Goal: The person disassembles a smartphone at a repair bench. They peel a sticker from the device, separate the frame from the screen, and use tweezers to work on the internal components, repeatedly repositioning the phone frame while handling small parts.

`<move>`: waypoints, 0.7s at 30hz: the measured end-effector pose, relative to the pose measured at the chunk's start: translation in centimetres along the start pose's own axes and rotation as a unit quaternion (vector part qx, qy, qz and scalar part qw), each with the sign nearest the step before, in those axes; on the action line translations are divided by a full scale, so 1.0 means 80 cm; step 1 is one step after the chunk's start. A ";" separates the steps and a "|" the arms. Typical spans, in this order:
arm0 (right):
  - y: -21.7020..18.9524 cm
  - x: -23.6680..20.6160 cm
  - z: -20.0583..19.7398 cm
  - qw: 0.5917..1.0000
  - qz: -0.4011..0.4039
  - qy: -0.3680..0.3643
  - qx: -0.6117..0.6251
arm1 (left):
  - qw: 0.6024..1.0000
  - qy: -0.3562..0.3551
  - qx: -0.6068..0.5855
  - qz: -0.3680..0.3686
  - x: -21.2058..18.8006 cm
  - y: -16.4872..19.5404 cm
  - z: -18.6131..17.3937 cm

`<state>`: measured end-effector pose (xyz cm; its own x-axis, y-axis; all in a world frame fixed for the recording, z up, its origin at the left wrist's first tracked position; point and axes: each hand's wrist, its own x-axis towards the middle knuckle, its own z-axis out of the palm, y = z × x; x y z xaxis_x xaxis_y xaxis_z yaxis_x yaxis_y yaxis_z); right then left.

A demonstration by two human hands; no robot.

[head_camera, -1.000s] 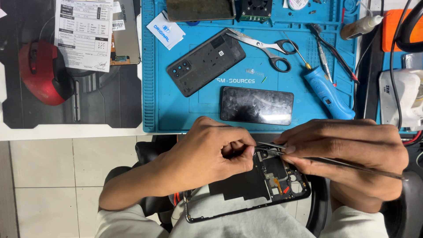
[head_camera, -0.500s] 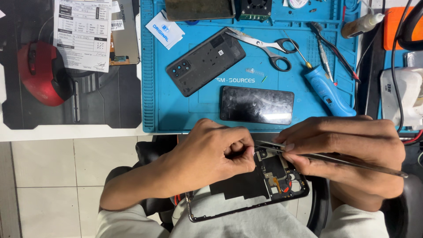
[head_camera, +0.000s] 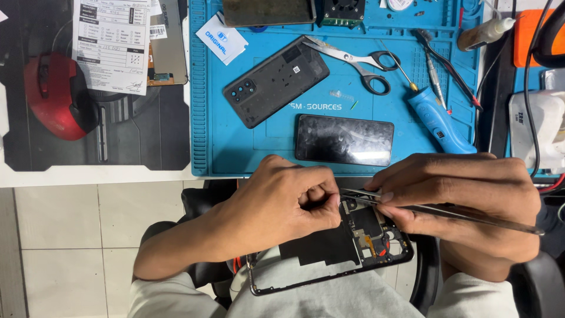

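Below the desk edge, over the lap, the opened phone (head_camera: 347,247) rests tilted, back cover off, its top end with exposed parts lower right, its frame's lower-left corner overhanging the pale shirt (head_camera: 329,297). Left hand (head_camera: 282,203) is curled in a loose fist over the phone's upper-left edge, fingers closed, thumb pressed against index; what it pinches is hidden. Right hand (head_camera: 465,194) lies palm down across the phone's right end, fingers pinched shut on tweezers (head_camera: 447,210), whose tips point left and meet the phone's top edge just beside the left thumb; the long shaft sticks out right past the knuckles. Little free room between the hands; open tiled floor (head_camera: 76,247) left of the left forearm. Just above the knuckles, on the blue mat (head_camera: 223,147), lies a dark screen (head_camera: 344,139), near the mat's front edge. Farther up: back cover (head_camera: 275,81), scissors (head_camera: 359,62), blue tool (head_camera: 438,121). Red mouse (head_camera: 56,94) sits far left.
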<state>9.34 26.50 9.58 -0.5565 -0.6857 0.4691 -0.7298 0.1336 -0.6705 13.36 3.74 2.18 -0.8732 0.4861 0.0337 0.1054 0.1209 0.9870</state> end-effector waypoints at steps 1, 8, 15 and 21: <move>-0.001 0.001 0.002 1.000 -0.002 0.005 0.001 | 1.000 0.001 0.001 0.000 0.000 0.000 0.000; -0.004 0.018 0.000 1.000 0.005 0.007 0.015 | 1.000 -0.006 -0.001 -0.005 0.000 0.000 -0.001; 0.012 0.000 -0.004 0.998 -0.035 -0.025 0.047 | 1.000 -0.009 0.001 -0.012 0.000 0.001 -0.001; 0.007 -0.013 -0.008 0.999 0.004 -0.031 0.035 | 1.000 -0.012 -0.008 -0.012 0.001 0.001 -0.002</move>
<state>9.27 27.75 9.10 -0.5349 -0.7276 0.4295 -0.6949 0.0897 -0.7134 13.26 3.66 2.29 -0.8635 0.5043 0.0064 0.0764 0.1183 0.9900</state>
